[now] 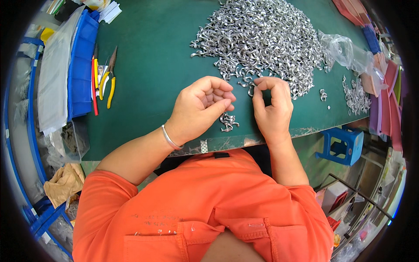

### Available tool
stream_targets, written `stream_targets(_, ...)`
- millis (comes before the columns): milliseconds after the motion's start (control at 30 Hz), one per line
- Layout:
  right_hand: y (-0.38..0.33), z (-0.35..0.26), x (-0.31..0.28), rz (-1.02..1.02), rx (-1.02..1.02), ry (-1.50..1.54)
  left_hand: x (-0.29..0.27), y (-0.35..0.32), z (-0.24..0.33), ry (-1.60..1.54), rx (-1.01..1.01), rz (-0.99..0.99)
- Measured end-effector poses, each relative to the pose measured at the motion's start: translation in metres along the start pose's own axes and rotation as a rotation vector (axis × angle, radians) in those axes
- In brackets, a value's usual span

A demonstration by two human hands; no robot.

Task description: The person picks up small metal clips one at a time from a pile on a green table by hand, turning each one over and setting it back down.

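Observation:
A large heap of small curved silver metal pieces [266, 35] covers the far middle of the green table [144, 65]. My right hand [274, 105] is at the heap's near edge, thumb and forefinger pinched at a small curved metal piece [251, 90]. To its left, my left hand [200, 102] is curled, with the thumb against the fingers; whatever lies inside them is hidden. Just below its fingertips, a small cluster of the same metal pieces [228, 122] rests near the table's front edge.
Left on the table are a blue bin [83, 65], yellow-handled pliers [111, 89] and a red-handled tool [94, 96]. To the right lie a clear plastic bag [349, 52] and a smaller pile of metal rings [357, 98]. A blue stool [345, 144] stands below the table at right.

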State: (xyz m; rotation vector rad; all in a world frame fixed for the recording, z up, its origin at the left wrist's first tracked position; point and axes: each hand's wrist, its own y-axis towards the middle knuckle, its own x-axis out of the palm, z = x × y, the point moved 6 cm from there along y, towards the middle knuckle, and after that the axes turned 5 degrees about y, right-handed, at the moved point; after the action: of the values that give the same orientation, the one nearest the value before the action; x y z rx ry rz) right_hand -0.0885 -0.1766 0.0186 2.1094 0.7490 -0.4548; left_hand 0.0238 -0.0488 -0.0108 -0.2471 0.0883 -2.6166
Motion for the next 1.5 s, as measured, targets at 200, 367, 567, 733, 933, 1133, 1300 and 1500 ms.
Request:
stream_targets(200, -0.005, 0.006, 0.002, -0.029, 0.045, -0.047, 0.000, 0.000, 0.000, -0.001, -0.003, -0.007)
stream_targets(367, -0.009, -0.001, 0.000, 0.030, 0.098, 0.298, 0.002, 0.001, -0.002, -0.015, -0.048, -0.018)
stream_targets(567, -0.007, -0.012, -0.002, 0.022, -0.060, 0.443, 0.005, 0.001, -0.004, -0.001, -0.057, -0.051)
stream_targets(733, -0.007, -0.019, -0.001, -0.035, -0.158, 0.482, 0.009, 0.001, -0.004, -0.069, -0.119, -0.103)
stream_targets(933, -0.011, -0.030, -0.001, -0.075, -0.280, 0.526, 0.008, 0.000, -0.003, -0.097, -0.107, -0.105)
stream_targets(1133, -0.011, -0.019, 0.003, -0.108, -0.084, 0.530, 0.005, -0.001, 0.001, -0.055, 0.033, -0.026)
stream_targets(1300, -0.011, -0.017, 0.005, -0.130, -0.082, 0.608, 0.005, 0.000, 0.003, -0.058, 0.071, -0.007)
stream_targets(1500, -0.007, -0.024, 0.002, -0.124, -0.205, 0.596, 0.003, -0.002, 0.006, 0.034, 0.119, -0.034)
